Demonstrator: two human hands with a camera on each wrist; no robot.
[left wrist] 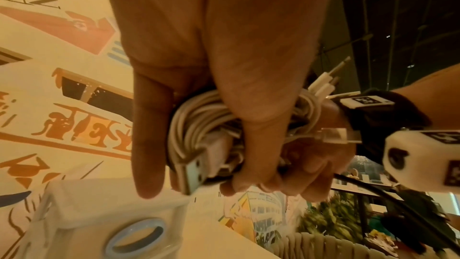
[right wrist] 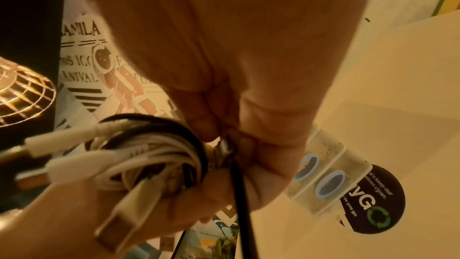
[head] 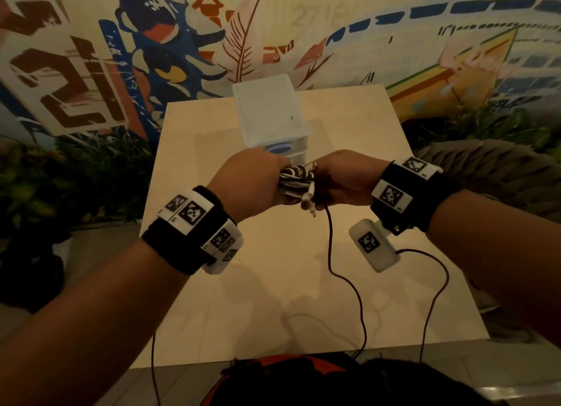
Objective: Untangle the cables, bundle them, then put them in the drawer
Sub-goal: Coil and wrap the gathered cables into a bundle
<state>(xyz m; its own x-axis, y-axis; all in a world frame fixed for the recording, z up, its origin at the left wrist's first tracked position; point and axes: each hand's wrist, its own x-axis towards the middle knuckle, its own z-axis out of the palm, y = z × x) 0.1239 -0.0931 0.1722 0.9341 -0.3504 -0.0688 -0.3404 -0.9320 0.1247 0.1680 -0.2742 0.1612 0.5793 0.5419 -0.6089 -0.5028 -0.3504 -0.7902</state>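
Cable bundle (head: 296,182), gripped by curled left hand (head: 252,182) and right hand (head: 340,181) before drawer unit (head: 273,114); loose plugs may unravel coils.

White and black cables (head: 296,182) are coiled into one tight bundle, plug ends sticking out, held above the worktop (head: 212,284). Just behind stands a small white drawer (head: 270,114) unit, closed, with blue ring handles.

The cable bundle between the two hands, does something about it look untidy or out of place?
Yes. The cable bundle is coiled and gripped by the left hand and right hand, but several white plug ends stick out loose. The drawer unit behind appears closed.
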